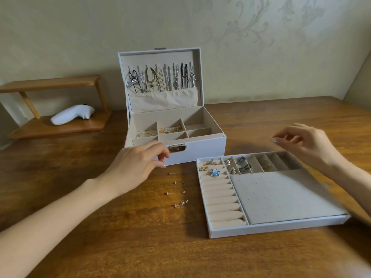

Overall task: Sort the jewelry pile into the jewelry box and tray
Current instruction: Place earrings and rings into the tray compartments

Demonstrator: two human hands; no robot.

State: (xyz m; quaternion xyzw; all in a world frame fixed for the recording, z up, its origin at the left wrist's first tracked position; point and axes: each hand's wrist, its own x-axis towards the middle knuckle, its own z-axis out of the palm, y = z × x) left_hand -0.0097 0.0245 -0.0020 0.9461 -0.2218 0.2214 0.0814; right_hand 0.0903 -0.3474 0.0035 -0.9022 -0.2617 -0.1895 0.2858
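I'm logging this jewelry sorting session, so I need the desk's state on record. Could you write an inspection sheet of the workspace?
Surface: wooden table, dark grain.
Job's things: white jewelry box, lid up, necklaces hung in the lid, bracelets in two compartments; tray on the table to its right, holding rings and earrings; small stud earrings loose on the table left of the tray.
Clutter: wooden shelf at far left with a white object on it.
Hands: left hand above the studs, fingers curled; right hand above the tray's far edge, fingertips together; whether either holds anything cannot be told.
Cables: nothing seen.
Surroundings: pale patterned wall behind.
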